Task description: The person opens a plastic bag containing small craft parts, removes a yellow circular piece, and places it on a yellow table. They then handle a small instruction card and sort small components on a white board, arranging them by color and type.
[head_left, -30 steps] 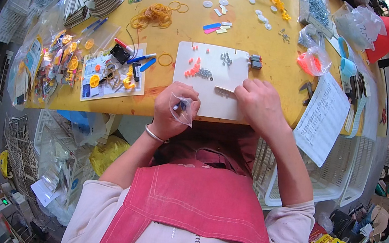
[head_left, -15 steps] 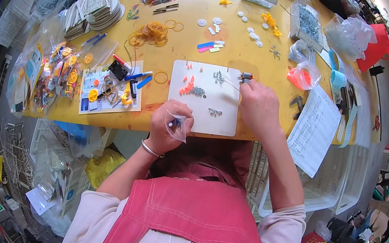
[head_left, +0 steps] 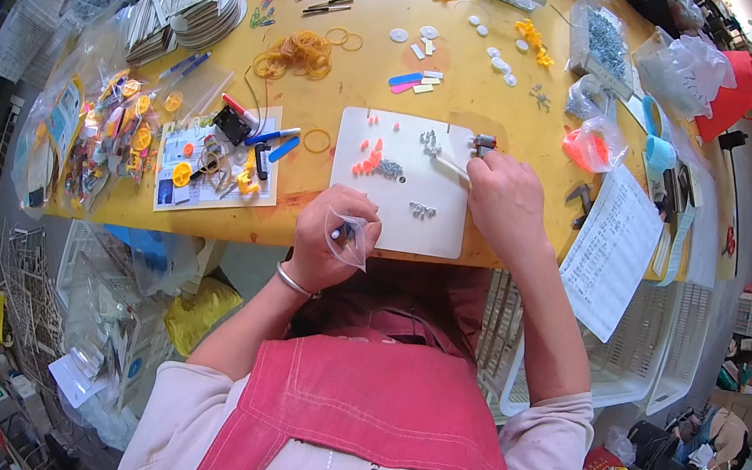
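A white board [head_left: 359, 218] lies at the table's near edge, between my hands. Left of it, my left hand [head_left: 330, 233] is closed around a small clear plastic bag [head_left: 351, 249] with something dark inside. My right hand [head_left: 506, 194] is closed at the board's right edge on a thin white stick [head_left: 451, 166], which points at a cluster of small silver screws [head_left: 430, 141]. By its fingertips is a small silver-and-dark cylindrical piece [head_left: 484, 142]; whether it is gripped, I cannot tell. Orange-pink bits [head_left: 369, 158] and more small metal parts [head_left: 390, 169] lie on the board.
Left are a printed card [head_left: 206, 200] with loose parts and a bag of yellow parts [head_left: 124, 134]. Rubber bands [head_left: 298, 56] and colored strips [head_left: 406, 79] lie beyond the board. Right are paper sheets [head_left: 608, 255], a bag of orange pieces [head_left: 592, 143] and a box of screws [head_left: 604, 45].
The view has shifted slightly. The white stick's tip now sits a little nearer me on the board and more of the stick shows. Both hands keep their grip.
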Available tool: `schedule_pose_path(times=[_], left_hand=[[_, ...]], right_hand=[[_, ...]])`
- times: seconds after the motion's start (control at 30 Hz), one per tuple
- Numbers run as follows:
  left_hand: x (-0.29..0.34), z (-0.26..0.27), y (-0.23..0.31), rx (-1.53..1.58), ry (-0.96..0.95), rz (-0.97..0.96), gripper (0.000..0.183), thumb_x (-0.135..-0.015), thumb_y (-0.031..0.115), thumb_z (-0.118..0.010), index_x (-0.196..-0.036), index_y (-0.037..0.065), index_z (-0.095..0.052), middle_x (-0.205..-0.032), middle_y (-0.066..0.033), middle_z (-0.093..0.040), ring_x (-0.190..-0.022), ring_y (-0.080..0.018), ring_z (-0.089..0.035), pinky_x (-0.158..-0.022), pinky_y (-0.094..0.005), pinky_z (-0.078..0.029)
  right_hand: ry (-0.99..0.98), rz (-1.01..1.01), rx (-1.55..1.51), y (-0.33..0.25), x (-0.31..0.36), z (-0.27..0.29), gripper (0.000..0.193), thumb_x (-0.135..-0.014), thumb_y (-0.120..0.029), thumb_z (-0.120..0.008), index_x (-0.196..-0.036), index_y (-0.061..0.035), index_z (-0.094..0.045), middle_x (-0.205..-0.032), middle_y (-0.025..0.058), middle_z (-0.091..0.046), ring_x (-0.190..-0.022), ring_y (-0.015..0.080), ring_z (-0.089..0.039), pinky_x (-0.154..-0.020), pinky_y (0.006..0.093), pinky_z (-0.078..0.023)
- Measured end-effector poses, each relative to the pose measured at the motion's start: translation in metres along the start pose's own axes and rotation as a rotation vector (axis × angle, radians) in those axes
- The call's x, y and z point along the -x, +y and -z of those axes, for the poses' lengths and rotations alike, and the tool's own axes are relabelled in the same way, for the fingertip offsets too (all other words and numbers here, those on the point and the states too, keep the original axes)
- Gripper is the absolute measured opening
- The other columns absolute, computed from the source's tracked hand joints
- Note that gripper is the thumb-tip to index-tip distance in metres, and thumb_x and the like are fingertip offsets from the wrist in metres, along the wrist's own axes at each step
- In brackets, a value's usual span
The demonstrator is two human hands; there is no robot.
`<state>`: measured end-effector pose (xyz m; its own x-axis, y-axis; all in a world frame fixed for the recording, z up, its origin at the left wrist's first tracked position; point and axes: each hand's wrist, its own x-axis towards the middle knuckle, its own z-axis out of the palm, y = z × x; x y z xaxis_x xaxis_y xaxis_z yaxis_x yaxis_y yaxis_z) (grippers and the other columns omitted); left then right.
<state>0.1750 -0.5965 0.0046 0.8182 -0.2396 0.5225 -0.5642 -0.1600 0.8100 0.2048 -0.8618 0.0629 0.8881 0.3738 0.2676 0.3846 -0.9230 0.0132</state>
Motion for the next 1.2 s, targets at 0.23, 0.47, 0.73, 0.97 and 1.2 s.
schedule_pose_path(times=[0.23, 0.47, 0.73, 0.97, 1.2], left_hand=[[0.0007, 0.0001, -0.0001, -0.013, -0.007, 0.009, 0.009, -0.089, -0.002, -0.072, -0.094, 0.002, -0.066, -0.09, -0.0102, -0.069, -0.09, -0.0245, -0.069, -0.093, -0.0413, -0.057], [0.0004, -0.0001, -0.0005, -0.02, -0.005, 0.0, 0.009, -0.088, -0.003, -0.071, -0.094, 0.002, -0.066, -0.09, -0.0101, -0.07, -0.09, -0.025, -0.07, -0.092, -0.0416, -0.057], [-0.0012, -0.0025, -0.0028, -0.002, 0.042, -0.026, 0.017, -0.079, -0.001, -0.079, -0.09, 0.005, -0.067, -0.089, -0.012, -0.07, -0.084, -0.0305, -0.069, -0.075, -0.0374, -0.057], [-0.0001, -0.0033, -0.0045, 0.005, 0.047, -0.03, 0.016, -0.079, -0.001, -0.079, -0.089, 0.004, -0.067, -0.089, -0.0114, -0.069, -0.084, -0.0295, -0.069, -0.075, -0.0369, -0.056], [-0.0003, -0.0035, -0.0046, 0.001, 0.042, -0.036, 0.016, -0.08, -0.001, -0.079, -0.089, 0.004, -0.067, -0.089, -0.0113, -0.069, -0.084, -0.0292, -0.069, -0.076, -0.0369, -0.057]], right_hand=[[0.016, -0.027, -0.019, -0.0017, 0.0024, -0.0002, 0.004, -0.082, -0.004, -0.064, -0.08, -0.0063, -0.064, -0.084, 0.0114, -0.066, -0.082, 0.0298, -0.069, -0.071, 0.0419, -0.052], [0.017, -0.03, -0.025, -0.0011, -0.0034, -0.0038, 0.004, -0.083, -0.004, -0.063, -0.079, -0.0059, -0.065, -0.083, 0.0117, -0.066, -0.083, 0.03, -0.07, -0.072, 0.0423, -0.053], [0.001, -0.018, -0.025, -0.0006, -0.0018, -0.0068, 0.006, -0.079, -0.003, -0.068, -0.082, -0.0045, -0.063, -0.084, 0.0114, -0.064, -0.08, 0.0309, -0.067, -0.072, 0.0446, -0.051], [-0.024, 0.003, -0.006, -0.0023, 0.0027, -0.0009, 0.004, -0.082, -0.004, -0.064, -0.08, -0.0064, -0.067, -0.084, 0.0112, -0.068, -0.083, 0.03, -0.07, -0.073, 0.0418, -0.053], [-0.017, -0.011, -0.017, -0.0021, 0.0042, -0.0006, 0.003, -0.082, -0.004, -0.064, -0.081, -0.0066, -0.066, -0.083, 0.0112, -0.067, -0.081, 0.0301, -0.069, -0.072, 0.042, -0.052]])
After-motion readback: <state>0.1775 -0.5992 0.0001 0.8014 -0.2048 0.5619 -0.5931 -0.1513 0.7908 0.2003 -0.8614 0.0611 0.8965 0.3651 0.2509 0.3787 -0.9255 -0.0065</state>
